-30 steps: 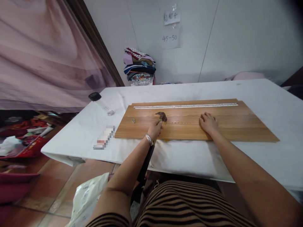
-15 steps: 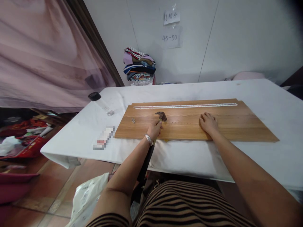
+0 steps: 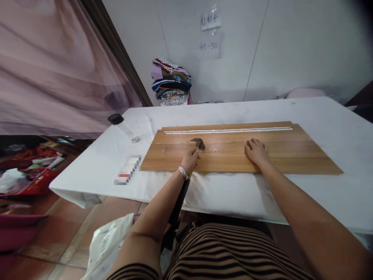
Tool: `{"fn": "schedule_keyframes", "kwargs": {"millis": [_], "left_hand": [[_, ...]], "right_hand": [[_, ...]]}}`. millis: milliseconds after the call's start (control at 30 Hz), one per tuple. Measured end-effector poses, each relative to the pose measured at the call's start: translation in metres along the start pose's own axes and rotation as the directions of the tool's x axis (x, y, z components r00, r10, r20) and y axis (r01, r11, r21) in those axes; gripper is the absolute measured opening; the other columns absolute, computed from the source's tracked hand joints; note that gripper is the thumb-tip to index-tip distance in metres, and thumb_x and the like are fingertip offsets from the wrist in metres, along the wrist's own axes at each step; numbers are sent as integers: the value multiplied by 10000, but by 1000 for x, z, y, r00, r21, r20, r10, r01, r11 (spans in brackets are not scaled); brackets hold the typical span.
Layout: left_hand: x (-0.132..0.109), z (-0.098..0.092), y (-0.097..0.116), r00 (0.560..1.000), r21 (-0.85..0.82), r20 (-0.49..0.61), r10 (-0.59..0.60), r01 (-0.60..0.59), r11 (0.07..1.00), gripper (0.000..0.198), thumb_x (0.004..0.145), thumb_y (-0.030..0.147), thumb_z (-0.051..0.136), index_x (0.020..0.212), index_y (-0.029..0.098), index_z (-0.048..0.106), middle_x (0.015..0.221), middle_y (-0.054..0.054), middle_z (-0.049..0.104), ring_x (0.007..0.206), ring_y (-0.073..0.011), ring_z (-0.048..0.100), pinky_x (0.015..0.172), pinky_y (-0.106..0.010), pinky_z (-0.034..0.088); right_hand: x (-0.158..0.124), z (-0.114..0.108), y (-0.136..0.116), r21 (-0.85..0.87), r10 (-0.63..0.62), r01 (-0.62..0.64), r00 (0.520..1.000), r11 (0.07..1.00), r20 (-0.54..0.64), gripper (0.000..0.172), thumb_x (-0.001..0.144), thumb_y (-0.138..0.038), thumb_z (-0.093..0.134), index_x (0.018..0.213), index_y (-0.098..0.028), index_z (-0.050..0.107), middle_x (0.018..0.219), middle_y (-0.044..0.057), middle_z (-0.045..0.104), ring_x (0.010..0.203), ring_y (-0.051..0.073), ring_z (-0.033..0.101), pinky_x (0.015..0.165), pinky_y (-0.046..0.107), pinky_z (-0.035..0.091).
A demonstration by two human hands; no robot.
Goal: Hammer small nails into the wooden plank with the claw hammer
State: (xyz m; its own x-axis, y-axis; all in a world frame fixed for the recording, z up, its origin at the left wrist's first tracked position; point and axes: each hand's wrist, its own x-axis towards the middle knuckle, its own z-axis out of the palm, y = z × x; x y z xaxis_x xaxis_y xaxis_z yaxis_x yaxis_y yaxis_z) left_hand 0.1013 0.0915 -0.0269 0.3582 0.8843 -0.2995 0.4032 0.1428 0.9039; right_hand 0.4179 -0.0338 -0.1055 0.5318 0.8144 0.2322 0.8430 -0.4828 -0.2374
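Note:
My left hand (image 3: 190,160) grips a claw hammer (image 3: 198,143) close below its head, with the dark handle running back along my forearm. The hammer head is over the left half of a wooden board (image 3: 303,155). A row of small dark nail-like dots (image 3: 221,151) runs along the board to the right of the hammer. My right hand (image 3: 257,152) lies on the board beyond the right end of that row, fingers a little bent and apart, holding nothing. A few small metal pieces, perhaps nails (image 3: 164,149), lie near the board's left end.
Two white measuring strips (image 3: 227,131) lie along the board's far side. On the white-covered table (image 3: 87,167) are a clear bottle with a black lid (image 3: 124,127) and a blurred-out flat object (image 3: 128,170). Folded clothes (image 3: 171,82) are stacked at the wall. A white bag (image 3: 107,245) is below, left.

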Motion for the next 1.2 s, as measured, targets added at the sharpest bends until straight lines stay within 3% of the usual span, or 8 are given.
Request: {"fn": "schedule_keyframes", "kwargs": {"millis": [367, 567, 833, 1200], "left_hand": [[-2, 0, 1, 1000, 24, 1, 17, -17, 1000, 325, 1050, 303, 553, 746, 191, 568, 670, 28, 601, 408, -69, 457, 425, -228, 352], [-4, -1, 2, 1000, 26, 15, 9, -10, 1000, 346, 1049, 328, 570, 729, 196, 558, 601, 32, 565, 407, -76, 452, 435, -226, 351], [-2, 1, 2, 1000, 15, 3, 0, 0, 1000, 294, 1042, 322, 572, 781, 189, 579, 681, 32, 602, 395, -66, 451, 416, -222, 345], [-2, 0, 1, 1000, 23, -6, -1, 1, 1000, 351, 1047, 334, 570, 727, 189, 561, 644, 25, 586, 396, -68, 444, 415, -224, 346]], "right_hand": [[-1, 0, -1, -4, 5, -5, 1000, 1000, 3, 377, 1046, -316, 374, 1165, -208, 715, 1359, 178, 696, 1327, 333, 558, 1085, 516, 395], [0, 0, 0, -6, 10, -10, 1000, 1000, 2, 382, 1045, -316, 383, 1188, -200, 718, 1416, 186, 678, 1337, 332, 555, 1094, 515, 389], [0, 1, 0, -14, -2, 2, 1000, 1000, 0, 388, 1040, -316, 380, 1168, -190, 723, 1359, 184, 694, 1313, 326, 549, 1069, 492, 394], [0, 1, 1, -7, 4, -4, 1000, 1000, 5, 391, 1040, -318, 379, 1189, -188, 717, 1412, 186, 678, 1346, 324, 545, 1100, 501, 385]]}}
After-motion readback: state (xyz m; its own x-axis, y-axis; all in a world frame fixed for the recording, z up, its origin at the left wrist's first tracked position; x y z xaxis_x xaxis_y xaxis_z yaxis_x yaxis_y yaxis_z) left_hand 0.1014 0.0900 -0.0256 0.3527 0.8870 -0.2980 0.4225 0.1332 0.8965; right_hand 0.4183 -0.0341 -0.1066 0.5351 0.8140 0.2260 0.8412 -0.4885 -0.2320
